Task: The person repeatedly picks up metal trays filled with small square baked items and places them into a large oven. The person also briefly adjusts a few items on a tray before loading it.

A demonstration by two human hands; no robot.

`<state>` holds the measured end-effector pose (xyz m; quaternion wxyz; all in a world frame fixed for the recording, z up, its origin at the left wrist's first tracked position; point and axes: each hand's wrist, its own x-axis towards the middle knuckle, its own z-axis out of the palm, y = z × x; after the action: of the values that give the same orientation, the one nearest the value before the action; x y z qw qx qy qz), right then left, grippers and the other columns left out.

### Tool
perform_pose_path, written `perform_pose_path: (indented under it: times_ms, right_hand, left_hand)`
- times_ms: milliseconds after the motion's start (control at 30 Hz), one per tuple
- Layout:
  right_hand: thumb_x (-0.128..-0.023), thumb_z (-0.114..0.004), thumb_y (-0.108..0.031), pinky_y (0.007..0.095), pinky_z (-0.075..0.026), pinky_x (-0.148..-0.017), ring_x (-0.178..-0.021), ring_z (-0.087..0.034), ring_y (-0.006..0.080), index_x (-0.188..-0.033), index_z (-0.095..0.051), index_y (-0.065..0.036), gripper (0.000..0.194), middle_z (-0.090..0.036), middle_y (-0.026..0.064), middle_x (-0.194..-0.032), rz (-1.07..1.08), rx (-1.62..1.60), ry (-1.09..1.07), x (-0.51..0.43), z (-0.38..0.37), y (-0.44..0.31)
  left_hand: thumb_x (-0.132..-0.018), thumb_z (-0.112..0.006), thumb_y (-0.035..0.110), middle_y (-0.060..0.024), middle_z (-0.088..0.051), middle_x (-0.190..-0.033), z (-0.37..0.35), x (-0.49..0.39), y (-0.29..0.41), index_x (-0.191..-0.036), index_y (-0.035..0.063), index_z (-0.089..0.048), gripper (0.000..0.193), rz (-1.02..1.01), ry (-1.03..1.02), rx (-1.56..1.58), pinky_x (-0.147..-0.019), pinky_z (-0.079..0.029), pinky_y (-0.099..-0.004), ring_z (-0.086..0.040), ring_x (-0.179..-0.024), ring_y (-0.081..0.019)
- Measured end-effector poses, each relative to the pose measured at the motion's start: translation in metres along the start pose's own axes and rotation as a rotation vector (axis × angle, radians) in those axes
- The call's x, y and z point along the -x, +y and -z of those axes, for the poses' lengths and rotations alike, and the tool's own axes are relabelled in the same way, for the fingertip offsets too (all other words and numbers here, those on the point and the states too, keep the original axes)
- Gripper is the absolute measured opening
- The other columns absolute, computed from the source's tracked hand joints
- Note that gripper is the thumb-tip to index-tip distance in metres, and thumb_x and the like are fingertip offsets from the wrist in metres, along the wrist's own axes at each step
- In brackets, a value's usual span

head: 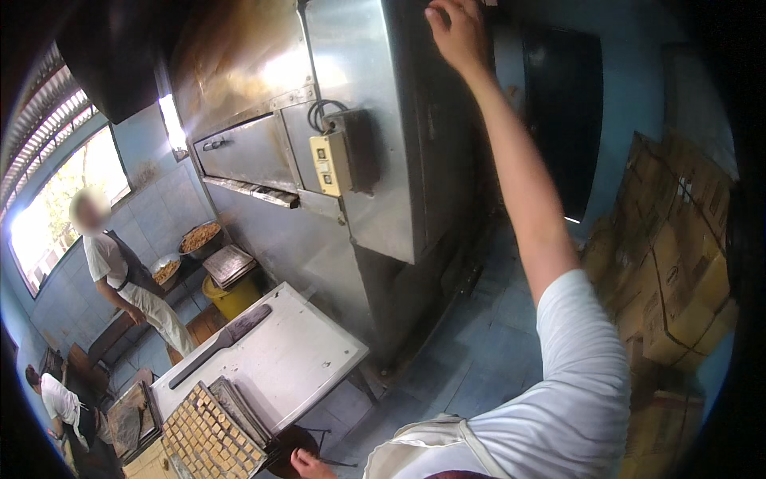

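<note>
My right hand is raised at the top, beside the upper side of a large stainless steel oven; its fingertips meet the picture's edge, and whether it touches or holds anything cannot be told. Low in the view, my left hand is near the corner of a metal tray of small square baked pieces, its fingers partly curled; no object shows in it. That tray lies over a stack of trays on a white table. A dark paddle with a long handle rests along the table's far side.
A person in an apron stands by the window; another person is at lower left. Bowls of food and a yellow bin stand beyond the table. Cardboard boxes are stacked at right.
</note>
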<state>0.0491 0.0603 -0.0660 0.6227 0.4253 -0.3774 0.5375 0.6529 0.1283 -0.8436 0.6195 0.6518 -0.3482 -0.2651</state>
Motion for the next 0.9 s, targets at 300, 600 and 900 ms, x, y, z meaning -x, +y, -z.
perform_pose_path:
  times_ms: [300, 600, 900]
  right_hand:
    - [-0.097, -0.050, 0.003, 0.0574, -0.030, -0.120, -0.146, -0.033, 0.0398, -0.150, -0.048, -0.004, 0.054, -0.027, 0.0143, -0.164, -0.017, 0.398, -0.771, -0.079, -0.078, 0.110]
    - [-0.091, -0.075, -0.049, 0.0486, -0.047, -0.103, -0.124, -0.058, 0.0337, -0.124, -0.066, -0.004, 0.056, -0.057, 0.0157, -0.136, -0.120, 0.093, -0.032, -0.031, 0.018, 0.239]
    - [-0.097, -0.065, -0.049, 0.0550, -0.031, -0.120, -0.149, -0.035, 0.0366, -0.158, -0.035, -0.014, 0.076, -0.035, 0.0126, -0.163, -1.114, -1.285, 0.122, 0.031, 0.115, 0.164]
  left_hand:
    - [-0.096, -0.068, 0.013, -0.0095, -0.071, -0.087, -0.077, 0.060, 0.069, -0.128, -0.0016, -0.062, 0.035, -0.275, -0.732, -0.198, -0.066, -0.052, -0.0272, -0.065, -0.071, -0.0132]
    - [-0.100, -0.067, 0.034, -0.0197, -0.065, -0.127, -0.002, 0.069, -0.032, -0.144, 0.0000, -0.053, 0.057, 0.176, -0.628, -0.102, -0.063, -0.056, -0.0370, -0.070, -0.081, -0.0255]
    - [-0.108, -0.049, 0.047, -0.0103, -0.031, -0.166, -0.032, 0.024, 0.171, -0.165, 0.0202, -0.021, 0.069, 0.249, -0.917, 0.294, -0.114, -0.034, -0.0596, -0.025, -0.155, -0.0298]
